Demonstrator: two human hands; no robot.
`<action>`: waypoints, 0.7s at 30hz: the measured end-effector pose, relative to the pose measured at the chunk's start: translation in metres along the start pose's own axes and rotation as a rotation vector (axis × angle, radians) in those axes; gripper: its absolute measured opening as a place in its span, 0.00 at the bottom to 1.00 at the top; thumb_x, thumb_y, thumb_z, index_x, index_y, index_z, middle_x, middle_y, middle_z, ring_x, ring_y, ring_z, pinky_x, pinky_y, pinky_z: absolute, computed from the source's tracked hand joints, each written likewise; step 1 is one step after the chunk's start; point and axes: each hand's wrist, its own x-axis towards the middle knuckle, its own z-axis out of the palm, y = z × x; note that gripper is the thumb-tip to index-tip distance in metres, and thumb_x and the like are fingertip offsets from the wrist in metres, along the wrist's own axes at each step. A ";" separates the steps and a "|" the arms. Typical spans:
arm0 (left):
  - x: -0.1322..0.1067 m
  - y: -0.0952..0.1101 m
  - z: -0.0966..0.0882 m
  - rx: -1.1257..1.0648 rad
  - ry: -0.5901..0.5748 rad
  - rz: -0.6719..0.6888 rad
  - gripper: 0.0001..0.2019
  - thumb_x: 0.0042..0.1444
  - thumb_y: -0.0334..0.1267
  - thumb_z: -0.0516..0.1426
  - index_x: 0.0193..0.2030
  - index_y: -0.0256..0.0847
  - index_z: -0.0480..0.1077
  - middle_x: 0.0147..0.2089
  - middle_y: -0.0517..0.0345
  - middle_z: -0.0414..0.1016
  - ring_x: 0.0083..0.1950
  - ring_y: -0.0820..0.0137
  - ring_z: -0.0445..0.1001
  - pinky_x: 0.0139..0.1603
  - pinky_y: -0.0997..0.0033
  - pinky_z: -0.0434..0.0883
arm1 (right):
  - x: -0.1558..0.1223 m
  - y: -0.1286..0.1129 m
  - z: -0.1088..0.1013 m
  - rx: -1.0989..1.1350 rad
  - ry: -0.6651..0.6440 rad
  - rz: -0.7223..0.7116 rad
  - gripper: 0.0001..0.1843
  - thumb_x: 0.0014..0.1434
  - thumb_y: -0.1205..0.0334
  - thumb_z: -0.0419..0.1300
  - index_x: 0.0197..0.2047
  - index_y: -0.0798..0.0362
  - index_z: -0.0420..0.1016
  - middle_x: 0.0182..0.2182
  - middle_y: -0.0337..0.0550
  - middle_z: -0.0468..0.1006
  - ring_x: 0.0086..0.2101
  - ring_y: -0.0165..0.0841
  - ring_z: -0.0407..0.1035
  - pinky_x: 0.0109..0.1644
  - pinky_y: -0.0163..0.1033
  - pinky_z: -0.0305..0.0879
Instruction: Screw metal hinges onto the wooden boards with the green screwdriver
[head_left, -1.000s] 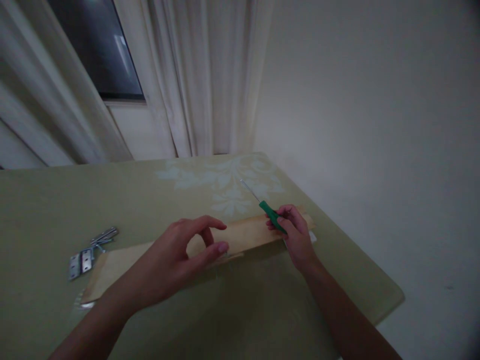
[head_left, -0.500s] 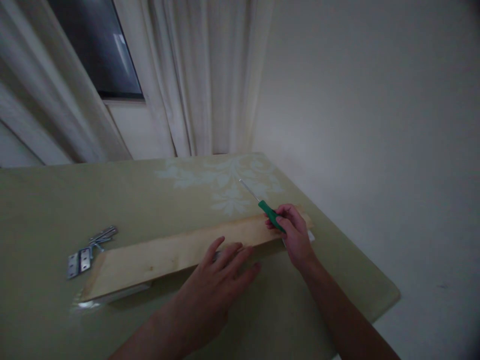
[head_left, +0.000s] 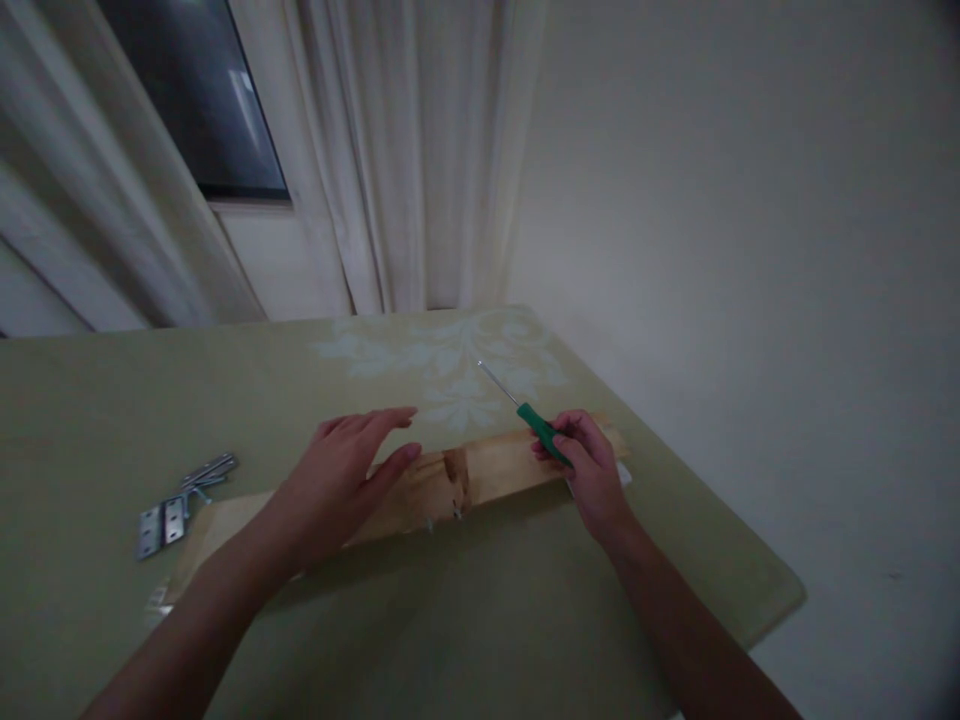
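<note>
A long pale wooden board (head_left: 504, 470) lies slantwise across the table. Around its middle is a dark brown damaged-looking patch (head_left: 456, 478), and small shiny metal bits (head_left: 457, 512), perhaps screw tips, show at the near edge there. My left hand (head_left: 341, 475) is over the left half of the board, fingers stretched and holding nothing; whether it touches the wood I cannot tell. In my right hand (head_left: 585, 460), at the board's right end, is a screwdriver (head_left: 541, 428) with a green handle. Its thin shaft points up and left, its tip clear of the board.
Left of the board lie metal hinges (head_left: 161, 525) beside several screws or thin metal pieces (head_left: 208, 472). The table (head_left: 720, 560) has a green cover with a pale leaf pattern. A wall (head_left: 712, 250) borders its right side, and curtains (head_left: 390, 150) hang behind.
My left hand has lifted from the board's near edge and moved up and left, uncovering the brown patch and metal bits. My right hand and the screwdriver have hardly moved.
</note>
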 end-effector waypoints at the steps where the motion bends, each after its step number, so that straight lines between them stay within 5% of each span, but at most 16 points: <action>1: 0.000 0.002 0.001 -0.077 -0.043 -0.038 0.27 0.79 0.60 0.48 0.67 0.44 0.74 0.66 0.44 0.84 0.67 0.48 0.80 0.69 0.40 0.72 | 0.000 0.000 0.000 -0.001 0.000 -0.001 0.13 0.57 0.54 0.72 0.39 0.46 0.73 0.34 0.36 0.84 0.33 0.36 0.84 0.41 0.40 0.79; 5: -0.004 0.018 0.001 -0.256 -0.145 -0.079 0.30 0.78 0.65 0.48 0.72 0.49 0.72 0.62 0.48 0.84 0.64 0.52 0.80 0.67 0.47 0.74 | 0.001 0.000 -0.001 -0.001 0.005 -0.004 0.14 0.56 0.54 0.73 0.39 0.46 0.73 0.34 0.36 0.84 0.33 0.36 0.83 0.40 0.41 0.79; 12: -0.012 0.036 -0.018 -0.343 -0.148 -0.075 0.26 0.79 0.63 0.48 0.68 0.52 0.74 0.52 0.56 0.84 0.55 0.58 0.82 0.53 0.60 0.79 | 0.001 0.001 -0.001 0.000 0.019 -0.007 0.13 0.55 0.54 0.72 0.39 0.46 0.74 0.33 0.35 0.83 0.32 0.35 0.82 0.39 0.40 0.78; 16: -0.015 0.053 -0.011 -0.198 -0.217 0.125 0.24 0.70 0.56 0.63 0.68 0.52 0.75 0.65 0.52 0.82 0.67 0.53 0.78 0.68 0.49 0.76 | 0.000 -0.001 -0.001 -0.005 0.012 -0.006 0.12 0.56 0.54 0.72 0.39 0.46 0.74 0.34 0.36 0.84 0.32 0.35 0.82 0.40 0.40 0.78; 21: -0.029 0.068 0.036 0.102 -0.470 0.304 0.52 0.52 0.42 0.76 0.81 0.54 0.61 0.87 0.47 0.56 0.85 0.41 0.57 0.84 0.26 0.51 | 0.000 -0.001 0.000 -0.017 0.009 -0.009 0.13 0.56 0.54 0.72 0.39 0.46 0.74 0.32 0.35 0.83 0.32 0.36 0.83 0.41 0.40 0.78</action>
